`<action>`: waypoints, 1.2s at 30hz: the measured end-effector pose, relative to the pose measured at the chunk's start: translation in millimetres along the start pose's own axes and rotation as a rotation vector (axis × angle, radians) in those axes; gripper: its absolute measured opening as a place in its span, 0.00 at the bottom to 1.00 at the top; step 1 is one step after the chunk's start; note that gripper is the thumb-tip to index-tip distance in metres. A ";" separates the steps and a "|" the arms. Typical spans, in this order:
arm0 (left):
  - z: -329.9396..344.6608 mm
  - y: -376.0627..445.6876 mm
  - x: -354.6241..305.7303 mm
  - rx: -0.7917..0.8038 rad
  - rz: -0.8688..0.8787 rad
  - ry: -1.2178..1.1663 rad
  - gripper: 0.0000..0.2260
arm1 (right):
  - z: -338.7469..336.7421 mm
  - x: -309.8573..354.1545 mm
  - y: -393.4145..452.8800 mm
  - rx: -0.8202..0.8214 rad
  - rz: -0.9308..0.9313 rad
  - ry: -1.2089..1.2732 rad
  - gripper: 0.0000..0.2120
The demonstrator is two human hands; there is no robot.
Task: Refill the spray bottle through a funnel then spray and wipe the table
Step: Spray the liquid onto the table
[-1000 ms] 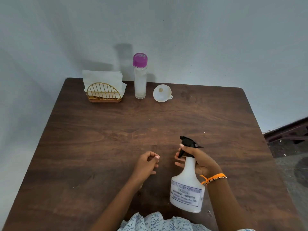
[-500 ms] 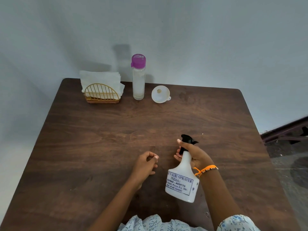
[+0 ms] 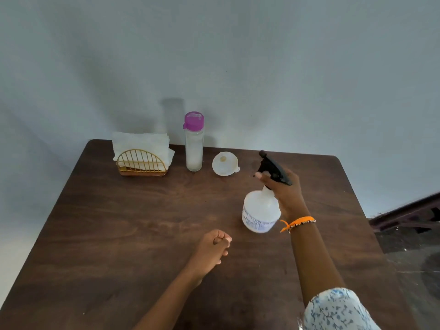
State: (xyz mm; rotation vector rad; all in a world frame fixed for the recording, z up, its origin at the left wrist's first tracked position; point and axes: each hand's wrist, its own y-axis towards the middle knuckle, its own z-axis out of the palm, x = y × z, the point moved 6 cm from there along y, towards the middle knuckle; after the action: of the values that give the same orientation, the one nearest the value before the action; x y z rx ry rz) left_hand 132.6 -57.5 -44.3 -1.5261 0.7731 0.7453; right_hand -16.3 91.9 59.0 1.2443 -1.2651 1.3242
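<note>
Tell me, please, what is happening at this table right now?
A person's right hand grips the spray bottle by its neck, its black trigger head on. The left hand rests loosely curled, holding nothing. At the table's far edge stand napkins, a purple-capped bottle and a funnel, all untouched.

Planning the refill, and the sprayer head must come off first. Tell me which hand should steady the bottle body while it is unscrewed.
Left. The left hand rests loosely curled and holds nothing, close to the spray bottle. The right hand already grips the neck at the black trigger head, so it is likely best placed to twist.
</note>
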 end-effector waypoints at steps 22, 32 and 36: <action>-10.7 36.5 -14.7 -0.055 -0.056 -0.084 0.06 | -4.3 -26.5 154.2 0.015 0.022 0.194 0.17; -5.5 51.0 -37.0 -0.027 -0.006 -0.058 0.07 | -0.9 -27.2 165.1 0.107 -0.031 0.119 0.21; -5.6 53.8 -43.3 -0.024 0.000 -0.077 0.06 | -3.6 -28.4 162.4 0.054 -0.006 0.082 0.21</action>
State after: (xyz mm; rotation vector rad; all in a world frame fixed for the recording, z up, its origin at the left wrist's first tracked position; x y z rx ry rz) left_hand 63.8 -64.3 -39.1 -1.5099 0.7091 0.8118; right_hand -175.1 83.9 15.2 1.2180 -1.1746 1.3995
